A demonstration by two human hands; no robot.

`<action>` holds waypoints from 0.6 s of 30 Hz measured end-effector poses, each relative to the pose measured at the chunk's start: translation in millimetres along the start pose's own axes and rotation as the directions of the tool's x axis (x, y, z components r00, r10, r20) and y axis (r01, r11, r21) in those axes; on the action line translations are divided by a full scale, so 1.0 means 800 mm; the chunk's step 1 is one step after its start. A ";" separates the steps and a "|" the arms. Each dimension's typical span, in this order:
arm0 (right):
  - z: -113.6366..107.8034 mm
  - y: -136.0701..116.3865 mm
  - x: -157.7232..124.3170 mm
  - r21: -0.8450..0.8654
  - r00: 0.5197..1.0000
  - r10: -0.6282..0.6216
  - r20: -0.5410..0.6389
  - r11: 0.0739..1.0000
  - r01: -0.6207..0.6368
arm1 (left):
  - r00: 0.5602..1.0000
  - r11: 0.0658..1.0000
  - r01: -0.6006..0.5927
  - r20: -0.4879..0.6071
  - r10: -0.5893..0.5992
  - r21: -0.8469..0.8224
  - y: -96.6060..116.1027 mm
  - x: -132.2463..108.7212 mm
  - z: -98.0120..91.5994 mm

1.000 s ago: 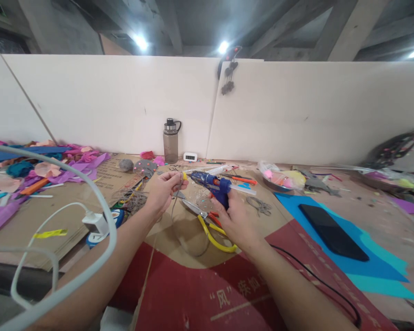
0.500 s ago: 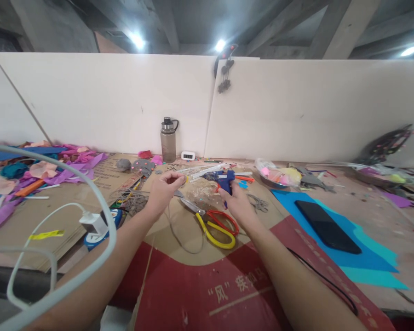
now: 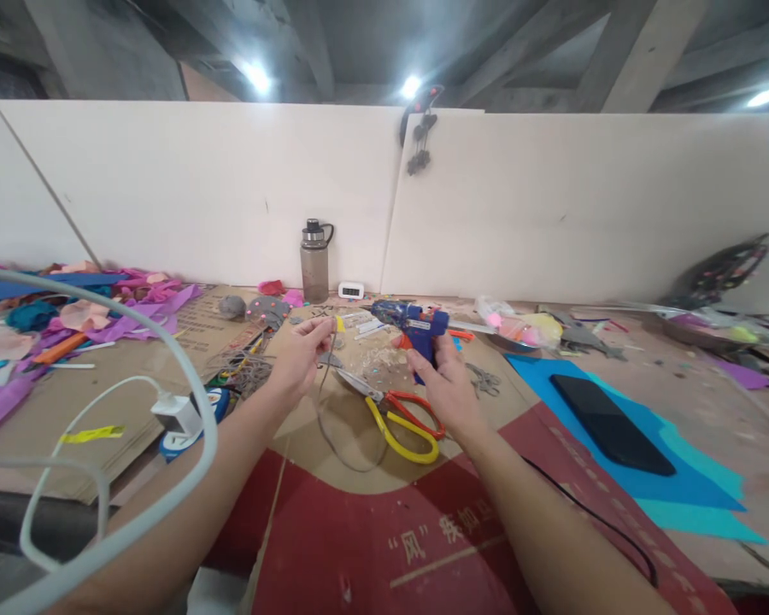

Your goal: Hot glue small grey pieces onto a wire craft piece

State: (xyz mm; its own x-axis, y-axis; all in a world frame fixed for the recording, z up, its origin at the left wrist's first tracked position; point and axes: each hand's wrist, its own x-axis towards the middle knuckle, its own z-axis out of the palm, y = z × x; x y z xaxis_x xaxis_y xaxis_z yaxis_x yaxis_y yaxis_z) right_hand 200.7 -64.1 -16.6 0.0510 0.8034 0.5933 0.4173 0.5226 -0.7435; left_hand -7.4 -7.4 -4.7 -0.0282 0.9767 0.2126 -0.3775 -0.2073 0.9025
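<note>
My right hand (image 3: 445,380) is wrapped round the handle of a blue glue gun (image 3: 423,329), whose nozzle points left toward my other hand. A white glue stick (image 3: 471,326) sticks out of its back. My left hand (image 3: 304,354) is closed in a pinch on a small yellow piece (image 3: 340,325). A thin grey cord (image 3: 324,418) runs from those fingertips down in a loop onto the cardboard; whether it is joined to the yellow piece I cannot tell. Below and between the hands lie scissors (image 3: 410,436) with red and yellow handles, blades partly apart.
A bottle (image 3: 314,269) and a small white clock (image 3: 351,290) stand by the white partition (image 3: 198,188). At right a black phone (image 3: 612,423) lies on blue sheets (image 3: 692,478). A white cable (image 3: 208,401) arcs across the left, near a plug (image 3: 176,416). Crumpled coloured paper (image 3: 83,316) lies far left.
My right hand has lifted the glue gun off the table, so its whole body shows. The left hand has turned slightly, showing more of the yellow piece and cord.
</note>
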 end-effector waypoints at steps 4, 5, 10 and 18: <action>0.002 -0.011 -0.007 -0.032 0.999 0.007 0.054 0.999 -0.005 | 0.997 0.992 0.077 0.023 -0.075 -0.095 -0.001 0.004 -0.003; 0.002 -0.012 -0.007 -0.037 0.998 0.005 0.066 0.999 -0.003 | 0.996 0.991 0.088 0.036 -0.085 -0.099 -0.001 0.004 -0.003; 0.003 -0.013 -0.008 -0.035 0.994 -0.038 0.100 0.998 0.042 | 0.990 0.987 0.124 0.073 -0.117 -0.098 -0.002 0.003 -0.002; 0.005 -0.010 -0.009 -0.040 0.992 -0.051 0.115 0.998 0.056 | 0.986 0.988 0.133 0.116 -0.123 -0.082 0.001 -0.001 0.002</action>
State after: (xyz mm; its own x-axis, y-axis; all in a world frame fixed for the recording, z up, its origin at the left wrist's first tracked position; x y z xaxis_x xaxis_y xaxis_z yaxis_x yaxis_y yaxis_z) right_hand 193.1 -72.6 -16.1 -0.0748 0.8032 0.5910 0.4550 0.5549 -0.6965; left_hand -6.5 -8.6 -3.6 0.1258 0.9819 0.1419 -0.4525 -0.0705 0.8890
